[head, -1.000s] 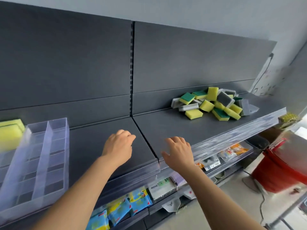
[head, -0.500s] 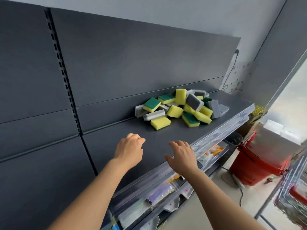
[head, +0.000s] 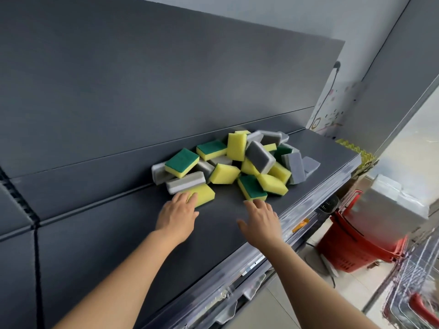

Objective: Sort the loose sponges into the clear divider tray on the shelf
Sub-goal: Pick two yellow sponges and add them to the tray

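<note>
Reaching forward with both bare arms over a dark grey shelf (head: 114, 236). With the left hand (head: 177, 216) laid flat, fingers straight and close together, touching the near corner of a plain yellow sponge (head: 205, 194) without curling round it or pinching anything. With the right hand (head: 261, 218) spread, thumb out to the side, fingertips at the near edge of a green-topped yellow sponge (head: 253, 187); impossible to tell whether touching or just short of it. Holding nothing in either hand. Loosely heaped toward the right end of the shelf, against the dark back panel (head: 142, 79), the pile of sponges (head: 237, 162): yellow with green scouring faces, plain yellow sides, and grey ones, lying flat, tilted and on edge over one another. Just behind the left fingers, a grey sponge (head: 185, 182) resting partly on the plain yellow one; at the far right edge of the heap, another grey sponge (head: 311, 165) flat on the shelf. Along the front of the shelf, a clear price rail (head: 308, 211), with blurred goods on the level below. Down on the floor to the right, stacked red shopping baskets (head: 351, 248) beside a wire rack (head: 408, 293).
</note>
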The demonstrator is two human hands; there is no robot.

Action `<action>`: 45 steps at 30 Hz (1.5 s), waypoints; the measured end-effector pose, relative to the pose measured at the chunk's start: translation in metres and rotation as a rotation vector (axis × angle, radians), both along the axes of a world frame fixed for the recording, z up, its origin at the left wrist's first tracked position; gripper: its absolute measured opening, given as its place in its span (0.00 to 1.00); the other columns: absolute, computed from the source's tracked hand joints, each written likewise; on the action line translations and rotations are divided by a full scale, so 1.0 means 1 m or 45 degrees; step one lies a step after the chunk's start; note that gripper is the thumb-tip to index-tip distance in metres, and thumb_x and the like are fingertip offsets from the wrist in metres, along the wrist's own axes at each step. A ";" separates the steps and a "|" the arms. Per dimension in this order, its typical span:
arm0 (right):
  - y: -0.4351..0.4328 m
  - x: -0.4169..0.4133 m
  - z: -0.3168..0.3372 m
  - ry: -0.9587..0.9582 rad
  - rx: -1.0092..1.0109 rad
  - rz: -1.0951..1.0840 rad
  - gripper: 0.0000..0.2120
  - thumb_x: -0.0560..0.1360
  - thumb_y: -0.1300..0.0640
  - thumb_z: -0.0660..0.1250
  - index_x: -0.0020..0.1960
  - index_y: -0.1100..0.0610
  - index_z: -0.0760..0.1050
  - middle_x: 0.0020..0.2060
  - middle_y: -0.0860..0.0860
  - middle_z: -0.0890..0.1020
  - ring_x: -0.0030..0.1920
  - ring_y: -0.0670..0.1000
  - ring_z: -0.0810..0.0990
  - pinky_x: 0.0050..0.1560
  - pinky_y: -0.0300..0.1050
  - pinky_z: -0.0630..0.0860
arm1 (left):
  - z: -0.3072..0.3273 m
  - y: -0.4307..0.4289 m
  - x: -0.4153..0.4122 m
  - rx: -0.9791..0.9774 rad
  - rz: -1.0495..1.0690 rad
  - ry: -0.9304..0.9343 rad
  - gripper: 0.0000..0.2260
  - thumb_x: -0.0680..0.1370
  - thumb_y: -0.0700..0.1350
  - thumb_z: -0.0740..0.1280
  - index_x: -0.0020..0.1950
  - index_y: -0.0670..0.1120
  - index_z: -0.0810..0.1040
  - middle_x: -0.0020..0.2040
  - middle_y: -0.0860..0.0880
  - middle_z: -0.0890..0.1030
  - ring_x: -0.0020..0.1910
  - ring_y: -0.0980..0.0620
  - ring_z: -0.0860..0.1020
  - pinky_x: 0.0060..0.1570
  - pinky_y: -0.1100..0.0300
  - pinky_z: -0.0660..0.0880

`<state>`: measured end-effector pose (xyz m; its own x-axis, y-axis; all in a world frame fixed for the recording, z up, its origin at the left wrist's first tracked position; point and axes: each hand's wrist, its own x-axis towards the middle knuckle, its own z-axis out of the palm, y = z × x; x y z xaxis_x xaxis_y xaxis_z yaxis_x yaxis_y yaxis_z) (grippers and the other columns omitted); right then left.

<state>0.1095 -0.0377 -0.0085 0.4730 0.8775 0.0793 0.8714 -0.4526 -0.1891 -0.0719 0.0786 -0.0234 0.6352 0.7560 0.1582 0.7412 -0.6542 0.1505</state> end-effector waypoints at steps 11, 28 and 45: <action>0.031 0.052 -0.017 -0.059 -0.019 0.031 0.33 0.75 0.43 0.62 0.74 0.57 0.56 0.66 0.53 0.67 0.66 0.56 0.64 0.63 0.51 0.64 | 0.004 -0.006 0.037 -0.116 0.208 0.034 0.19 0.76 0.62 0.62 0.58 0.51 0.76 0.54 0.51 0.74 0.57 0.50 0.70 0.54 0.57 0.67; 0.044 0.057 -0.020 -0.027 0.086 0.344 0.22 0.71 0.40 0.65 0.59 0.51 0.67 0.52 0.50 0.77 0.55 0.55 0.74 0.53 0.49 0.67 | 0.009 -0.049 0.042 -0.473 0.508 0.057 0.17 0.76 0.62 0.62 0.50 0.49 0.66 0.54 0.50 0.72 0.54 0.49 0.71 0.45 0.56 0.67; 0.025 0.005 0.012 1.670 0.276 0.408 0.26 0.80 0.52 0.49 0.73 0.32 0.49 0.57 0.41 0.70 0.51 0.48 0.74 0.48 0.54 0.81 | 0.023 -0.085 0.009 -0.740 0.870 -1.391 0.15 0.77 0.44 0.67 0.59 0.60 0.68 0.56 0.53 0.77 0.49 0.55 0.77 0.40 0.57 0.75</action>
